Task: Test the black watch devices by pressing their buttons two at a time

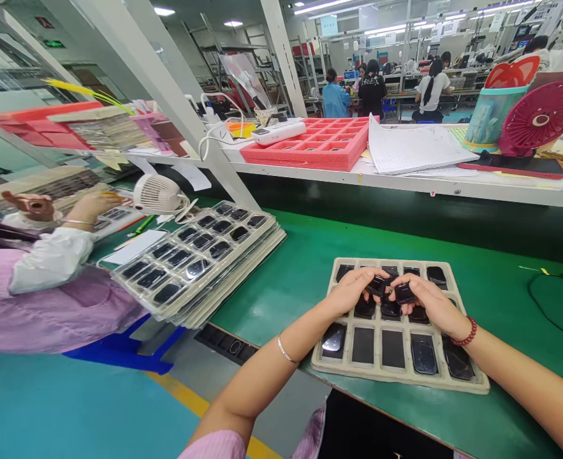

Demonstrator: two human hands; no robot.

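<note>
— Where is the first black piece (377,285)?
— Over the pale tray (396,375), pinched in the fingers of the left hand (352,290).
— And the second black piece (405,292)?
— Just beside it, pinched in the right hand (428,301).
— Which way do they point?
— The second one's shiny flat side looks up, a bit toward the person. The first one is tipped. Both look almost square, so I can't tell which side is the long one. Fingers hide some of their edges.
— How does the tray lie?
— Flat on the green desk (515,306), its long side going left to right. The hands cover some of its middle, so I can't see all the slots there.
— What's farther out?
— A big stack of trays (199,258) on the left, near a white fan (155,194). Someone in pink (61,312) sits past it, blurry and cut off by the edge.
</note>
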